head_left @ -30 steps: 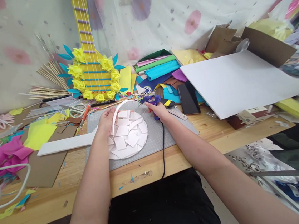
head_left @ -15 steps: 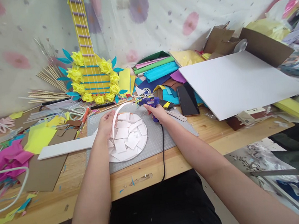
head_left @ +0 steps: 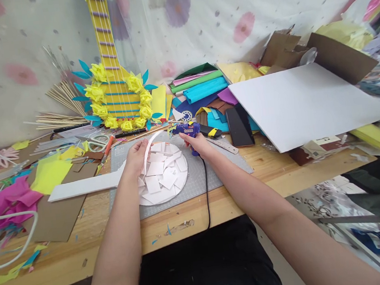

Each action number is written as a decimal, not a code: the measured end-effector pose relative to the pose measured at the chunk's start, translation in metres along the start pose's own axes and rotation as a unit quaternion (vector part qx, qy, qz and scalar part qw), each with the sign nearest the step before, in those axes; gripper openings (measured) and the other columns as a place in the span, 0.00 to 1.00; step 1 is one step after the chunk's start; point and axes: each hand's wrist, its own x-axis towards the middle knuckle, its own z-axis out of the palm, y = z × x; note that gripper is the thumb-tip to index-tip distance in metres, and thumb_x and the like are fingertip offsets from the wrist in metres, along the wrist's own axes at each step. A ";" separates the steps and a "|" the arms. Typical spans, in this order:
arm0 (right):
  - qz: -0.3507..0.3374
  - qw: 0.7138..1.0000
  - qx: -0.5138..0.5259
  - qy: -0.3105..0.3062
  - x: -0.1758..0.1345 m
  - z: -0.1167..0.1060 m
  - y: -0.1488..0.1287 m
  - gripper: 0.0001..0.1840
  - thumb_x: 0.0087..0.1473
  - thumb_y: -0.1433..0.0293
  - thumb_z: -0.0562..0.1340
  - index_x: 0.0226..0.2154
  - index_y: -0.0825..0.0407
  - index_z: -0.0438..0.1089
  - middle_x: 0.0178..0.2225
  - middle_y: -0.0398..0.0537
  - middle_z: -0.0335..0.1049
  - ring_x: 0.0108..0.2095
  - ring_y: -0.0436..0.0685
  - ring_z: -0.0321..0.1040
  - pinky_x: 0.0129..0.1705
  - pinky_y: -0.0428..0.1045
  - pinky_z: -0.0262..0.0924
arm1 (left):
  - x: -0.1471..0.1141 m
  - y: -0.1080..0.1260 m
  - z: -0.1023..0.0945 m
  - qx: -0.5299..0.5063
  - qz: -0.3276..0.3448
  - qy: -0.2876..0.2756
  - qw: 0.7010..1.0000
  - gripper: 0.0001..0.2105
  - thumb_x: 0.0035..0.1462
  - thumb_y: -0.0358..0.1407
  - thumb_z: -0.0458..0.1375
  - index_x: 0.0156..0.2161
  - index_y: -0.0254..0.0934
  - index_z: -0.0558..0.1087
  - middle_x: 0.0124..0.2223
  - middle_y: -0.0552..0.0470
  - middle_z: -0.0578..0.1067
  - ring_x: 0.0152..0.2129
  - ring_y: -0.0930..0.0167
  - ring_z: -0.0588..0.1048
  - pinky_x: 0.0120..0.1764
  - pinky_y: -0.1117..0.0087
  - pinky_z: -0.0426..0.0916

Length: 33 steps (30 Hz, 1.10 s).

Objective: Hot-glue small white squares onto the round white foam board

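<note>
My left hand [head_left: 136,157] is closed on a thin, curved white strip [head_left: 150,148], which arches up over the left part of a round white board. Many small white foam board pieces [head_left: 160,168] cover that round board [head_left: 178,190], and a long white neck [head_left: 85,185] runs out from it to the left. In my right hand [head_left: 197,142] is a purple hot glue gun [head_left: 188,129], its nozzle pointing left near the strip's upper end. I cannot tell whether the nozzle touches the strip. A black cord [head_left: 207,195] hangs from the gun's handle.
Beneath the board lies a grey cutting mat [head_left: 214,178]. A yellow paper guitar with flowers [head_left: 121,100] stands behind. To the right are a phone [head_left: 239,125], a metal ruler [head_left: 223,145] and a large white board [head_left: 309,101]. Scissors [head_left: 98,143] and paper scraps lie left.
The glue gun in my right hand has shifted slightly left, closer to the strip's upper end. My left hand keeps its hold on the strip, almost still.
</note>
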 end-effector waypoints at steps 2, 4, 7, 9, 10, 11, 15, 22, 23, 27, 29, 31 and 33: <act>-0.002 1.000 -0.003 -0.006 -0.001 0.002 -0.001 0.20 0.48 0.56 0.65 0.19 0.51 0.62 0.16 0.39 0.61 0.16 0.45 0.53 0.20 0.44 0.50 | -0.001 0.001 0.001 0.005 0.000 -0.001 1.000 0.16 0.51 0.45 0.63 0.27 0.32 0.71 0.16 0.59 0.62 0.12 0.81 0.58 0.15 0.78 0.51; -0.003 1.000 -0.007 -0.010 -0.002 0.003 -0.002 0.20 0.47 0.55 0.65 0.20 0.51 0.62 0.16 0.38 0.61 0.16 0.45 0.53 0.20 0.44 0.50 | -0.001 0.001 0.001 0.008 0.002 0.000 1.000 0.16 0.51 0.45 0.63 0.27 0.32 0.71 0.16 0.59 0.62 0.12 0.81 0.58 0.15 0.78 0.51; -0.011 1.000 -0.007 -0.022 -0.004 0.004 -0.001 0.20 0.47 0.54 0.66 0.20 0.51 0.62 0.16 0.38 0.61 0.17 0.45 0.53 0.21 0.44 0.50 | -0.001 0.001 0.002 0.007 0.005 0.000 1.000 0.16 0.50 0.46 0.64 0.26 0.33 0.70 0.16 0.60 0.62 0.12 0.81 0.58 0.15 0.78 0.51; -0.016 0.999 -0.004 -0.034 -0.005 0.006 -0.001 0.21 0.47 0.54 0.66 0.19 0.51 0.62 0.17 0.38 0.61 0.17 0.45 0.53 0.21 0.43 0.50 | -0.001 0.000 0.002 0.008 0.007 -0.002 1.000 0.16 0.50 0.46 0.64 0.26 0.33 0.70 0.16 0.60 0.62 0.12 0.81 0.58 0.15 0.78 0.51; -0.017 0.999 -0.002 -0.040 -0.005 0.006 -0.001 0.21 0.47 0.54 0.66 0.19 0.51 0.61 0.17 0.38 0.61 0.18 0.45 0.54 0.21 0.43 0.50 | -0.001 0.000 0.002 0.008 0.007 -0.002 1.000 0.16 0.50 0.46 0.64 0.26 0.33 0.70 0.16 0.60 0.62 0.12 0.81 0.58 0.15 0.78 0.50; -0.017 0.999 0.001 -0.046 -0.006 0.007 -0.001 0.21 0.47 0.54 0.66 0.19 0.51 0.61 0.17 0.38 0.61 0.18 0.45 0.54 0.21 0.44 0.50 | -0.001 0.000 0.002 0.008 0.006 -0.001 1.000 0.16 0.50 0.46 0.64 0.26 0.34 0.70 0.16 0.60 0.62 0.12 0.81 0.57 0.15 0.78 0.50; -0.026 0.997 -0.003 -0.068 -0.008 0.010 -0.001 0.22 0.48 0.54 0.66 0.18 0.51 0.61 0.16 0.39 0.60 0.17 0.45 0.54 0.21 0.44 0.51 | -0.003 0.002 0.003 0.010 0.002 0.008 1.000 0.16 0.50 0.46 0.63 0.25 0.34 0.69 0.16 0.60 0.62 0.12 0.80 0.57 0.15 0.78 0.51; -0.039 0.993 -0.015 -0.109 -0.015 0.012 -0.005 0.24 0.45 0.51 0.67 0.17 0.50 0.60 0.15 0.39 0.59 0.17 0.45 0.54 0.20 0.44 0.51 | -0.003 0.003 0.003 0.007 0.005 0.005 1.000 0.16 0.51 0.45 0.63 0.25 0.34 0.69 0.16 0.60 0.61 0.12 0.80 0.57 0.16 0.77 0.51; -0.043 0.992 -0.013 -0.119 -0.016 0.012 -0.006 0.24 0.44 0.51 0.68 0.17 0.50 0.60 0.15 0.40 0.60 0.17 0.45 0.54 0.19 0.44 0.51 | -0.003 0.003 0.003 0.005 0.006 0.004 1.000 0.16 0.51 0.45 0.63 0.25 0.34 0.69 0.16 0.60 0.61 0.12 0.80 0.57 0.16 0.77 0.51; -0.059 0.984 0.009 -0.165 -0.020 0.011 -0.009 0.23 0.41 0.51 0.69 0.18 0.51 0.63 0.16 0.40 0.62 0.18 0.46 0.56 0.19 0.43 0.54 | -0.003 0.003 0.003 -0.004 0.012 0.004 1.000 0.17 0.49 0.45 0.64 0.24 0.35 0.67 0.17 0.60 0.62 0.12 0.80 0.58 0.16 0.77 0.52; -0.068 0.981 0.021 -0.178 -0.019 0.006 -0.011 0.21 0.41 0.52 0.69 0.20 0.51 0.66 0.18 0.41 0.65 0.19 0.46 0.57 0.21 0.43 0.55 | -0.004 0.004 0.003 -0.006 0.012 0.002 1.000 0.17 0.49 0.46 0.64 0.24 0.35 0.68 0.17 0.60 0.62 0.12 0.80 0.58 0.16 0.77 0.52; -0.076 0.985 0.025 -0.150 -0.014 -0.002 -0.012 0.20 0.42 0.52 0.68 0.23 0.52 0.68 0.21 0.43 0.69 0.19 0.46 0.59 0.22 0.43 0.56 | -0.004 0.005 0.003 -0.008 0.007 0.004 1.000 0.16 0.50 0.46 0.64 0.25 0.34 0.69 0.16 0.60 0.61 0.12 0.80 0.57 0.15 0.77 0.52; -0.082 0.994 0.005 -0.077 -0.005 -0.013 -0.011 0.19 0.45 0.53 0.66 0.25 0.52 0.69 0.24 0.45 0.72 0.20 0.47 0.60 0.22 0.44 0.57 | -0.004 0.005 0.003 -0.018 0.007 0.006 1.000 0.17 0.50 0.46 0.64 0.25 0.33 0.70 0.16 0.60 0.61 0.12 0.81 0.57 0.15 0.78 0.51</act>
